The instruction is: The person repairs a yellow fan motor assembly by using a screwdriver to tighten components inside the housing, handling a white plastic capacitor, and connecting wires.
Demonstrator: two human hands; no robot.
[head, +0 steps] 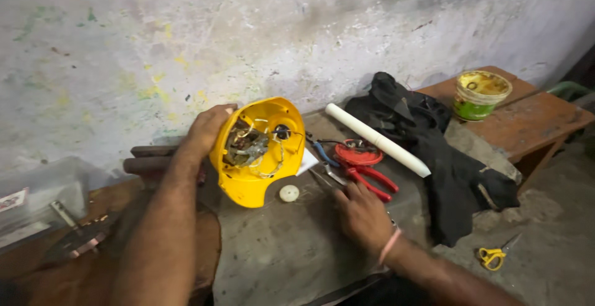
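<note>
My left hand (207, 129) grips the back edge of a yellow plastic housing (257, 185), held tilted up so its open side faces me; a metal motor part and thin wires (248, 146) show inside. My right hand (361, 214) rests flat on the grey work surface (279, 250), its fingertips touching the metal jaws of red-handled pliers (369, 179). A small white round cap (289, 193) lies between the housing and my right hand.
A white pipe (378, 140) lies over a black cloth (446, 169). A red round part (358, 153) and blue-handled tool (322, 152) sit behind the pliers. A green-and-yellow tub (481, 95) stands on a wooden bench. Yellow scissors (494, 256) lie on the floor at right.
</note>
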